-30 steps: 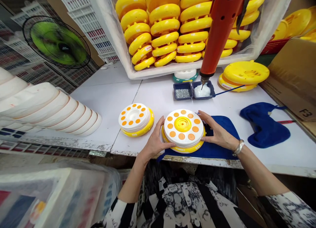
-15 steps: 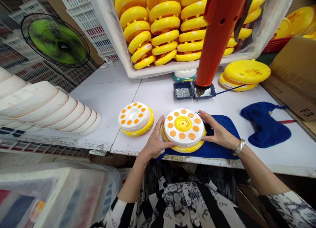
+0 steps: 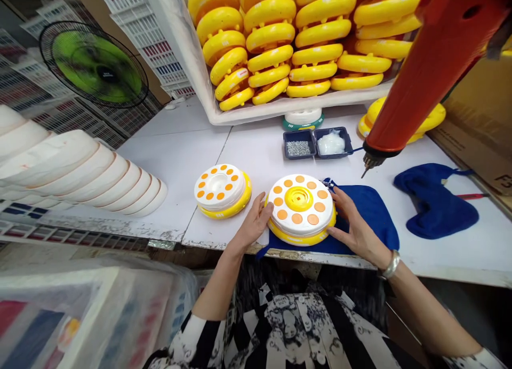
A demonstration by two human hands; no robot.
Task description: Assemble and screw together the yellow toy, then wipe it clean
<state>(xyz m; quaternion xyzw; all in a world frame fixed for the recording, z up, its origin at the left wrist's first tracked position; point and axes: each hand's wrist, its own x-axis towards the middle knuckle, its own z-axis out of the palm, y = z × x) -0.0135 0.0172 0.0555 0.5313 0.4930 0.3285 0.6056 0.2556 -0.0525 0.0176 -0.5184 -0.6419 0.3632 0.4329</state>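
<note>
A round white-and-yellow base (image 3: 303, 226) with orange dots and a yellow spiral hub sits on a blue cloth (image 3: 370, 214) at the table's front edge. At its left rim, my left hand (image 3: 256, 221) grips it, thumb against the white top's edge. My right hand (image 3: 356, 226) curves about the right side, its thumb at the lower rim and the fingers farther back, partly hidden. A second dotted base (image 3: 220, 190), with a white recessed centre, stands to the left. Up at the right hangs a red power screwdriver (image 3: 408, 91), its bit pointing down.
Behind lie a tray of small screws (image 3: 298, 147) and a tray of white grease-like paste (image 3: 332, 143). A crate of yellow rings (image 3: 272, 49) fills the back. Stacked white cups (image 3: 100, 171) stand left, a green fan (image 3: 94, 67) beyond. Another blue cloth (image 3: 436, 201) lies right.
The red screwdriver has swung right, away from above the trays, uncovering the white paste. Both hands have stayed at the base; my left thumb has moved up along its rim.
</note>
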